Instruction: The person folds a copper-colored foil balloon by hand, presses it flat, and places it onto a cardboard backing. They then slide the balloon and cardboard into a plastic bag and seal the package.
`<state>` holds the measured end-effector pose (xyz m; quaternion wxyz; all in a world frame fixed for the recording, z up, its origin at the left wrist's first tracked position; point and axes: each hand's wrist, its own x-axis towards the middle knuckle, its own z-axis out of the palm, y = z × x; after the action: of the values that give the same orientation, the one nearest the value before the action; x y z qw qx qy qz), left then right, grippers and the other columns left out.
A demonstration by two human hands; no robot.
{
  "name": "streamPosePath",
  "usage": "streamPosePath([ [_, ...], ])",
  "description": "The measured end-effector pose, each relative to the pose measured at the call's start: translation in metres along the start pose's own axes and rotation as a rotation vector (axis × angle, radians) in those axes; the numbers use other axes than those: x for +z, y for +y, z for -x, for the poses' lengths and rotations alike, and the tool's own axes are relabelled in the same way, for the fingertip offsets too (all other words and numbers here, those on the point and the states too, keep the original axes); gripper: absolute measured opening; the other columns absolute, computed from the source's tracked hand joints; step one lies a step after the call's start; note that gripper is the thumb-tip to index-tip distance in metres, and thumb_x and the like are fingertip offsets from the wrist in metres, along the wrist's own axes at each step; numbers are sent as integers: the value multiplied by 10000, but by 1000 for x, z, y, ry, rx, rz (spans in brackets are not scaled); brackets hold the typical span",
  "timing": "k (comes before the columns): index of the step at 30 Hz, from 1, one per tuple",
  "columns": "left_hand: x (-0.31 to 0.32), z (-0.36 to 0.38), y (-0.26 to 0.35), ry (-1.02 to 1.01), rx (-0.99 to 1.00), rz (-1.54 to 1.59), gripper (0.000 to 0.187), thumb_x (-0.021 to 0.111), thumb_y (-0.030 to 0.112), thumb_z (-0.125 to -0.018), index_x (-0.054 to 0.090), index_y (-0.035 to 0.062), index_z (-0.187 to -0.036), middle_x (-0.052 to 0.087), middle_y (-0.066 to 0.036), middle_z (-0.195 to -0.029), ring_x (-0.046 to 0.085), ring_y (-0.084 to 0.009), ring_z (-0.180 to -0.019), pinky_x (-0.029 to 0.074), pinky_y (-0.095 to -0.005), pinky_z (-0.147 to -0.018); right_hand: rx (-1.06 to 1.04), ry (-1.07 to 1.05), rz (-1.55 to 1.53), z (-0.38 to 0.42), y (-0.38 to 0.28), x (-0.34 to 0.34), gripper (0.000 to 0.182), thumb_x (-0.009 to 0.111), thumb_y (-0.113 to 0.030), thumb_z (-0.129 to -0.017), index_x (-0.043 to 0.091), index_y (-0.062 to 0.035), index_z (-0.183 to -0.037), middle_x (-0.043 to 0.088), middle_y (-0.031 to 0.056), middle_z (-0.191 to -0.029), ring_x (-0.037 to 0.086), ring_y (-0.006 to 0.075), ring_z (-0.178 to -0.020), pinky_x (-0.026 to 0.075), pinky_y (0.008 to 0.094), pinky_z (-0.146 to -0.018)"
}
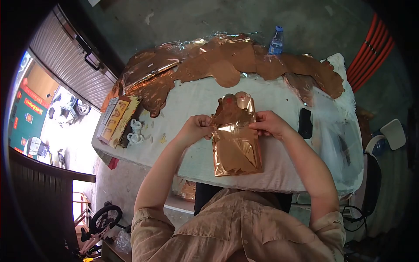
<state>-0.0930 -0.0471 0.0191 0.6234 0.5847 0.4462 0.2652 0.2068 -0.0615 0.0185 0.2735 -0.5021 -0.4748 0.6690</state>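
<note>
A copper-coloured foil balloon, folded into a flat rectangle, lies near the front edge of the table. Its top end shows rounded lobes with small reddish marks. My left hand pinches its left edge near the top. Opposite, my right hand grips the right edge between thumb and fingers. The lower part is shiny and creased, resting on the white cloth.
Along the far edge lie flat copper foil balloons, with a water bottle among them. Printed cards and white ribbon rolls sit left. A black phone-like object and clear plastic bags lie right.
</note>
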Motion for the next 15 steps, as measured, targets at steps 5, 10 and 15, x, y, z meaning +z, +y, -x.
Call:
streamPosePath([
  [5, 5, 4, -3, 17, 0, -61, 245, 681, 22, -866, 477, 63, -736, 640, -27, -773, 591, -62, -638, 497, -217, -544, 6, -13, 97, 0, -2, 0, 130, 719, -85, -811, 646, -33, -905, 655, 35, -739, 563, 63, -531, 345, 181, -391],
  [10, 16, 14, 12, 59, -29, -264, 221, 689, 43, -867, 505, 40, -744, 604, 0, -711, 563, -52, -631, 445, -218, -521, -115, -48, 258, -3, 0, 2, 240, 723, -32, -767, 662, 22, -992, 669, 57, -760, 594, 88, -604, 441, 239, -485],
  [15, 22, 27, 12, 136, 149, -591, 119, 687, 20, -782, 573, -2, -806, 539, -69, -666, 574, -161, -615, 466, -325, -587, -528, 63, 528, -6, 30, 3, 284, 732, -56, -763, 662, -10, -1035, 666, 56, -904, 617, 121, -770, 493, 313, -616],
])
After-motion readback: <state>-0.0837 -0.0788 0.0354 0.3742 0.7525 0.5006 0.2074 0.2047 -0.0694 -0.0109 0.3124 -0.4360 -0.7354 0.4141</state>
